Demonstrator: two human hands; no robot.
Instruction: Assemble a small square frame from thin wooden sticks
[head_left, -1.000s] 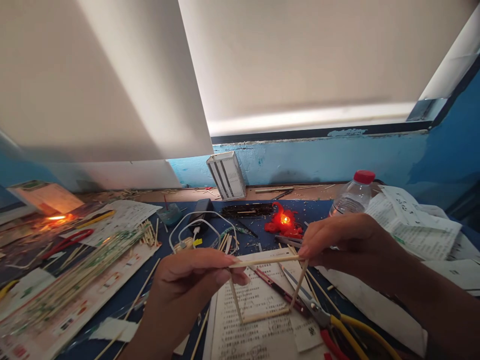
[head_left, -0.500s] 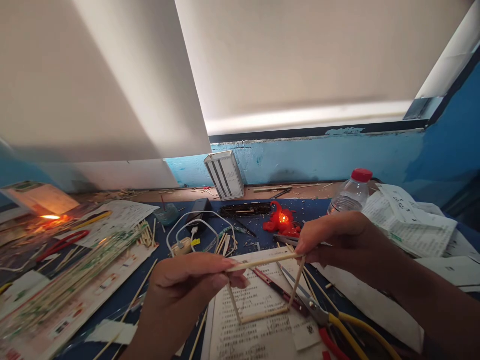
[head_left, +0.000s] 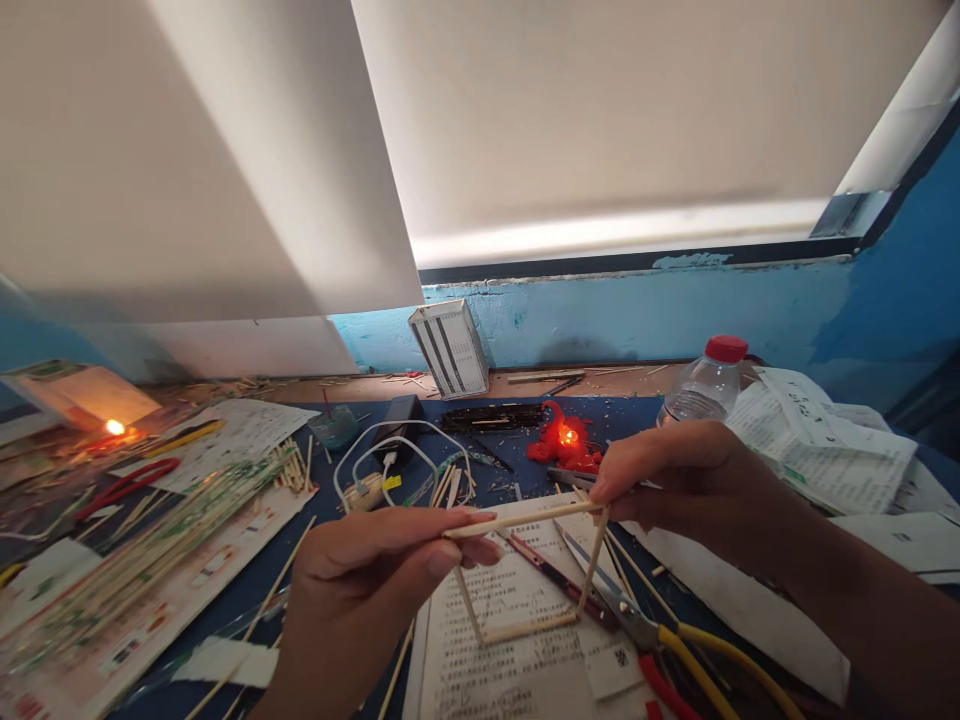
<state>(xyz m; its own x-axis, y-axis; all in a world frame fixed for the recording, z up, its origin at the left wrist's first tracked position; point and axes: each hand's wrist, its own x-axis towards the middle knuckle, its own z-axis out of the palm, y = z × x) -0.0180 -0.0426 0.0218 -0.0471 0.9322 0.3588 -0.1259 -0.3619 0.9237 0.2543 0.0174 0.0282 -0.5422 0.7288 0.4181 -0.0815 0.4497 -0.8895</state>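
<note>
A four-sided frame of thin wooden sticks is held up over a printed sheet. My left hand pinches the left end of its top stick between thumb and fingers. At the top right corner, my right hand grips the same stick with its fingertips. Two side sticks slant down to the bottom stick. Behind the frame's right side lie a dark red craft knife and pliers with red and yellow handles.
A lit red candle burns beyond my hands, and another flame glows at far left. A red-capped bottle, crumpled papers, a cabled black power bank and a bundle of sticks surround the work.
My left thumb and fingers have shifted slightly on the top stick, baring its left end. My right hand and the rest of the stick frame have hardly moved.
</note>
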